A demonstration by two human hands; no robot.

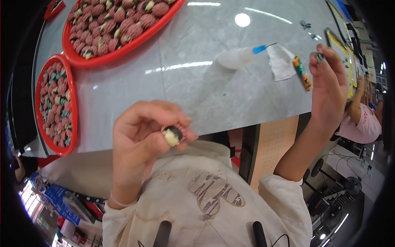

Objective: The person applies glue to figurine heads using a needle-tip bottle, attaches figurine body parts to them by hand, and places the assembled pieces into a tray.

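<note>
My left hand (138, 131) is closed around a small ridged pink piece (173, 135) with a black and cream face, gripped between thumb and fingers near the table's front edge. Raised at the right, my right hand (330, 84) pinches a tiny dark grey-green part (320, 57) at its fingertips; its exact kind is too small to tell. Between the hands lies a translucent white squeeze bottle (235, 59) on its side, with a blue cap and thin needle tip. An orange and green tube (303, 74) lies just left of my right hand, beside a white cloth or tissue (282, 64).
A large red tray (105, 61) of pink, black and cream pieces stands at the back left. Nearer, a smaller red tray (75, 111) holds pink and grey-green pieces. Loose grey-green parts (305, 25) lie at the far right of the grey table (185, 86). Another person (364, 121) sits at right.
</note>
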